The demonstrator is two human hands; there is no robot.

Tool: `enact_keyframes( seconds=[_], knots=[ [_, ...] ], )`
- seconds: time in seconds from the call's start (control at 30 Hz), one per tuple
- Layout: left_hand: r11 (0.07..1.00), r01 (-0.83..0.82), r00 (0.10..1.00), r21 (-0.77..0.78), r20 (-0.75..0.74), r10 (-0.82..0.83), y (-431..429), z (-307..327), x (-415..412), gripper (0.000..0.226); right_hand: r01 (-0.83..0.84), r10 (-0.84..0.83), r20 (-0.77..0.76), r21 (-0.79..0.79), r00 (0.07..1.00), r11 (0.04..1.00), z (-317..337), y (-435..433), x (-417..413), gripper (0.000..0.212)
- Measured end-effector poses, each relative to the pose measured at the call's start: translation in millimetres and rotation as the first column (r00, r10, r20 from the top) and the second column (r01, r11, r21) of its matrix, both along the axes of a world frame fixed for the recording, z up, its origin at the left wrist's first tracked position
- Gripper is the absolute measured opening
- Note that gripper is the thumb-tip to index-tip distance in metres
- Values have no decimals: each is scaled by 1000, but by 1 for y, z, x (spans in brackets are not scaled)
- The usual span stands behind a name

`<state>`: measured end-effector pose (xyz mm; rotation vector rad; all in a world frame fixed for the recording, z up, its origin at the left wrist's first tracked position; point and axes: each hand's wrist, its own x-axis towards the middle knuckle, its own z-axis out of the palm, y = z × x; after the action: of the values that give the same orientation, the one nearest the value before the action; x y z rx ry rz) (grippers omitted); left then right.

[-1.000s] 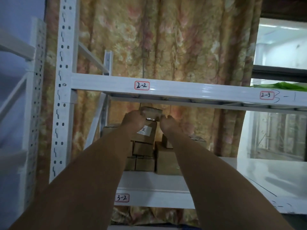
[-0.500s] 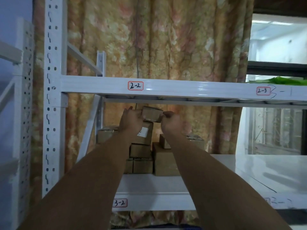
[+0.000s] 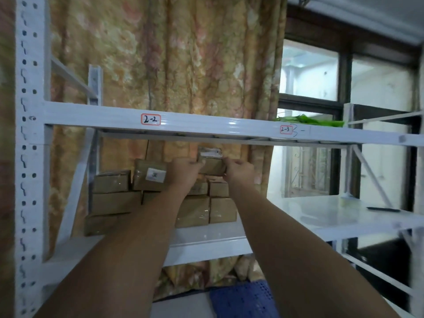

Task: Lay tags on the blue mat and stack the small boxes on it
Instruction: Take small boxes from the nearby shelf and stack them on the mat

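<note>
Gripped between left hand (image 3: 187, 172) and right hand (image 3: 238, 169): one small brown box (image 3: 211, 165), raised above the stacked boxes (image 3: 160, 198) on the white shelf (image 3: 206, 235); blue mat (image 3: 241, 299) lay on the floor below.

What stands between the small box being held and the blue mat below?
The small box, held by the left hand and right hand, sits above stacked boxes on the white shelf; that shelf lies between it and the blue mat.

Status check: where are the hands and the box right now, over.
Left hand and right hand grip small box. At top of box stack. Shelf beam close overhead.
</note>
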<state>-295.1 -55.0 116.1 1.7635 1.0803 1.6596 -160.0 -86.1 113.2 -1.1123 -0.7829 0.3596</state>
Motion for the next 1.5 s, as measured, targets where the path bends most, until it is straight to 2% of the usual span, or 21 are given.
enact_keyframes(
  seconds=[0.07,0.2,0.33,0.43,0.57,0.63,0.7,0.83,0.9,1.0,1.1,1.23,1.43,1.5],
  knots=[
    [993,77,990,-88,126,-65,-10,-6,21,29,71,-70,14,-40,997,997,-4,-23,19,19],
    [943,275,942,-187,249,-226,-27,-24,77,23,200,-196,44,-110,980,974,-23,-72,62,19],
    [853,424,891,-305,311,-331,-2,-67,153,25,256,-258,12,-179,966,950,-48,-123,107,2],
    [805,455,885,-381,298,-359,-38,-91,193,32,288,-296,-6,-207,955,935,-69,-160,147,13],
    [814,415,908,-407,244,-341,-134,-104,235,23,336,-352,-17,-261,936,905,-101,-204,213,8],
    [815,400,916,-420,207,-343,-163,-117,271,23,358,-379,-28,-275,925,892,-118,-229,248,13],
    [813,380,925,-442,157,-347,-185,-135,310,26,377,-409,-46,-302,912,876,-137,-254,285,16],
    [781,346,923,-520,37,-384,-218,-183,383,33,394,-445,-41,-395,895,830,-178,-303,348,8],
    [758,339,919,-556,24,-394,-233,-206,409,34,396,-464,-47,-449,885,801,-199,-319,375,14],
    [746,287,922,-601,-40,-386,-244,-239,433,35,346,-450,-72,-536,890,770,-230,-327,402,9],
    [712,231,933,-663,-58,-356,-239,-274,437,40,288,-412,-83,-592,907,753,-273,-313,420,13],
    [678,197,958,-709,-10,-288,-210,-313,419,33,218,-357,-83,-656,931,723,-311,-274,410,15],
    [675,62,996,-735,-3,-94,-137,-351,355,33,108,-208,-64,-687,976,719,-340,-177,351,19],
    [663,20,999,-748,-11,-42,-106,-362,329,31,58,-113,-35,-692,993,720,-347,-143,326,17]
  ],
)
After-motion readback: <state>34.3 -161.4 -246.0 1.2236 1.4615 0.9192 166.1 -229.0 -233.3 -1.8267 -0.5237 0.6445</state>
